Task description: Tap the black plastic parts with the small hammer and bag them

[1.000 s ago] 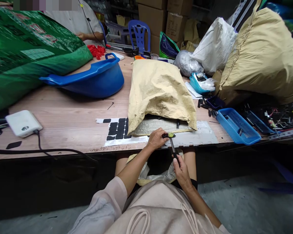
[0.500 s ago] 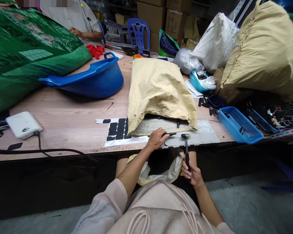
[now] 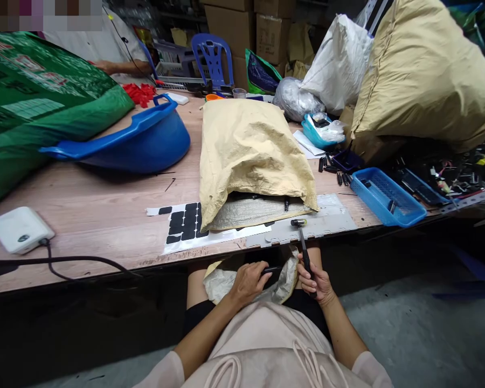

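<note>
My right hand [image 3: 316, 283] is wrapped round the black handle of a small hammer [image 3: 303, 240], its head just over the table's front edge. Between the fingers of my left hand [image 3: 248, 281] is a small black part [image 3: 272, 269], too small to name more exactly. That hand is low, over an opened bag with a silvery lining [image 3: 283, 288] in my lap. On the table in front lies a yellow sack [image 3: 254, 145], its mouth towards me with black pieces inside. A grey board [image 3: 327, 215] and a white sheet of black stickers [image 3: 184, 222] stick out from under it.
A blue basin [image 3: 145, 143] and a green sack [image 3: 44, 124] stand at the left, near a white box with a cable [image 3: 22, 229]. On the right are a blue basket [image 3: 388, 194] and a full yellow sack [image 3: 424, 81]. Another person's arm [image 3: 125, 67] shows across the table.
My left hand has come down from the board at the table edge to above the lap bag, with the black part still in its fingers. The right hand keeps the hammer in nearly the same place.
</note>
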`<state>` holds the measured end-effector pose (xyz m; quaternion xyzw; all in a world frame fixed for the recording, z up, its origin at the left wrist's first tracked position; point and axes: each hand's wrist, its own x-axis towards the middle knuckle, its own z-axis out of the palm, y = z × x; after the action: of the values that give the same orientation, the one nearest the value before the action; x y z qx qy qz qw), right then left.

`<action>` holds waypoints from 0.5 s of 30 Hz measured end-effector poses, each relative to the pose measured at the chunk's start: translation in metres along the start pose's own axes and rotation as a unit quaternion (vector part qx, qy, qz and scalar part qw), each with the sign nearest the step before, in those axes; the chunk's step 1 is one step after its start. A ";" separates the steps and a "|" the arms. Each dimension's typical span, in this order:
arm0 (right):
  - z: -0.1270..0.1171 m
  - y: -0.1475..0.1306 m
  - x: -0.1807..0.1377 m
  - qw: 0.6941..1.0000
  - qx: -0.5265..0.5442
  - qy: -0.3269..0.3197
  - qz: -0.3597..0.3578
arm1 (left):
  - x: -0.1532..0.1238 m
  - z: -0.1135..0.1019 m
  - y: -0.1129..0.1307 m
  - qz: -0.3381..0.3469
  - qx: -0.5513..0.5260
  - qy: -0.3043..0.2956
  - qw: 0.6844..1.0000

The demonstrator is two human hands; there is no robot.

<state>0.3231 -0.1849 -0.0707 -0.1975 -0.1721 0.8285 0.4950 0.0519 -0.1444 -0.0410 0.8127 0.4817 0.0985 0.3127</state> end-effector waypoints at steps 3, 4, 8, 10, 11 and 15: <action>0.000 0.000 0.001 1.000 0.000 0.004 0.006 | 0.002 0.016 -0.010 -0.132 0.066 -0.059 0.987; -0.001 0.000 0.001 1.000 0.002 0.002 0.008 | 0.004 0.018 -0.011 -0.167 0.088 -0.077 0.979; -0.004 0.001 0.002 1.000 0.014 -0.027 0.007 | 0.016 0.015 -0.009 -0.217 0.134 -0.137 0.957; -0.006 0.001 0.003 0.999 0.015 -0.034 0.003 | 0.019 0.010 -0.003 -0.208 0.131 -0.162 0.956; -0.007 0.002 0.003 0.999 0.014 -0.033 0.001 | 0.020 0.005 0.002 -0.198 0.123 -0.169 0.958; -0.008 0.003 0.002 1.000 0.014 -0.027 0.001 | 0.030 -0.030 0.027 -0.126 0.038 -0.148 0.980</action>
<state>0.3240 -0.1834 -0.0798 -0.1681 -0.1732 0.8365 0.4920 0.0726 -0.1160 -0.0051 0.7623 0.5318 -0.0816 0.3597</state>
